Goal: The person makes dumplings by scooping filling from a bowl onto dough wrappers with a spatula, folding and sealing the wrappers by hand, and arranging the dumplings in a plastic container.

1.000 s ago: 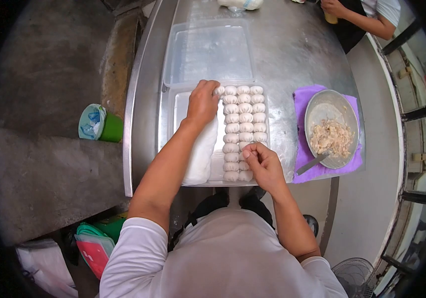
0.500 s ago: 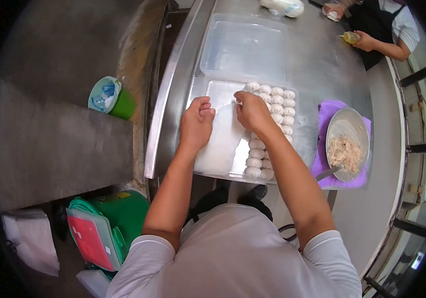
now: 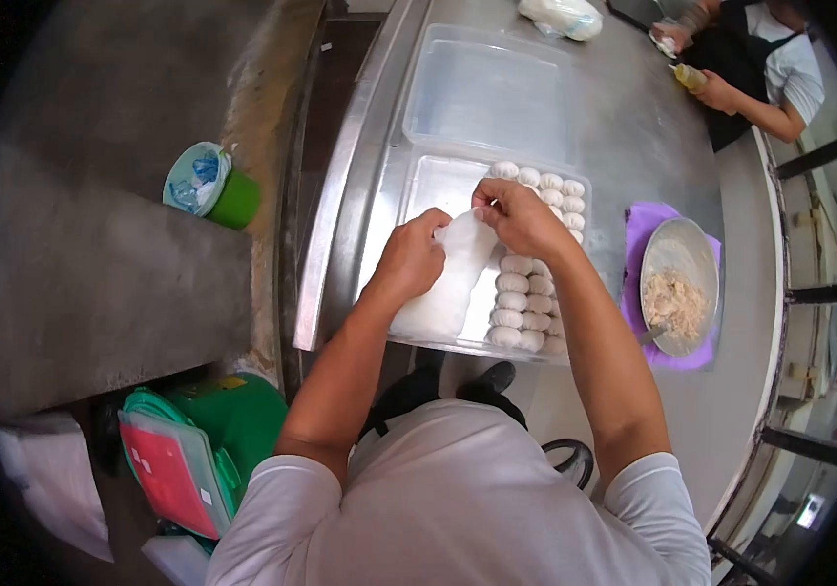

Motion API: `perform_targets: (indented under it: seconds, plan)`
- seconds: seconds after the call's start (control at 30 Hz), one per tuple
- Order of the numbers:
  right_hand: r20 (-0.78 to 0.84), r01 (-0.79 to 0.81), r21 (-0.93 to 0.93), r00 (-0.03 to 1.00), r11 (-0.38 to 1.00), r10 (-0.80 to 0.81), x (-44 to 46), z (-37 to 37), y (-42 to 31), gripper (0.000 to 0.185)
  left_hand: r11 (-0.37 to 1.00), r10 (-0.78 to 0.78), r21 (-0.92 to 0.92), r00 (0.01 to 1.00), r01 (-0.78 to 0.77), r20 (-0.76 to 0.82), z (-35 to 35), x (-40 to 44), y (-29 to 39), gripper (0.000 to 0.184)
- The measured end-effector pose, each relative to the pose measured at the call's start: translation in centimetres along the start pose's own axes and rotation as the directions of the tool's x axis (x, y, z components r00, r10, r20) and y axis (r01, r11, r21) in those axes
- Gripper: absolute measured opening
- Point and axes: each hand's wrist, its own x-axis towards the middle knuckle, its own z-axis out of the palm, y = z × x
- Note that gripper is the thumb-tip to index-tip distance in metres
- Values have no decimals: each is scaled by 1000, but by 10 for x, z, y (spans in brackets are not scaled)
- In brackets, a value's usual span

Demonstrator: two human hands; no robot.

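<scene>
A thin, whitish, translucent sheet [image 3: 446, 288] stretches between my two hands over the left side of a shallow tray [image 3: 425, 176]. My left hand [image 3: 413, 258] pinches the sheet's left edge. At its far right corner, my right hand [image 3: 524, 217] grips it between thumb and fingers. Rows of round, pleated white dumplings [image 3: 511, 301] fill the right side of the tray, partly hidden under my right hand and forearm. Beyond the tray's far edge lies a clear plastic lid [image 3: 487, 93].
To the right, a metal bowl [image 3: 702, 249] of pale filling with a utensil stands on a purple cloth [image 3: 638, 254]. A co-worker's hand [image 3: 716, 93] holds a squeeze bottle [image 3: 687, 77] at the far right. A white plastic bag [image 3: 563, 18] lies at the back; a green bin [image 3: 235, 200] stands left.
My left hand has turned inward and moved right, now gripping the sheet's edge. The right hand has lifted the far corner and shifted slightly right. The view has shifted a little.
</scene>
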Motion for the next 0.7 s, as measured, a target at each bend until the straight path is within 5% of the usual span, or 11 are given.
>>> perform_targets:
  seconds: [0.1, 0.23, 0.7]
  plan:
    - [-443, 221, -119, 861, 968, -251, -9, 19, 8, 15, 984, -37, -178, 997, 24, -70, 5, 2, -5, 35]
    - [-178, 169, -29, 969, 985, -171, -26, 42, -2, 21, 959, -41, -283, 999, 31, -28, 4, 3, -21, 38]
    - [-296, 169, -63, 938, 984, -180, -23, 62, 6, 30, 955, -23, -297, 997, 0, -74, 6, -1, -23, 38]
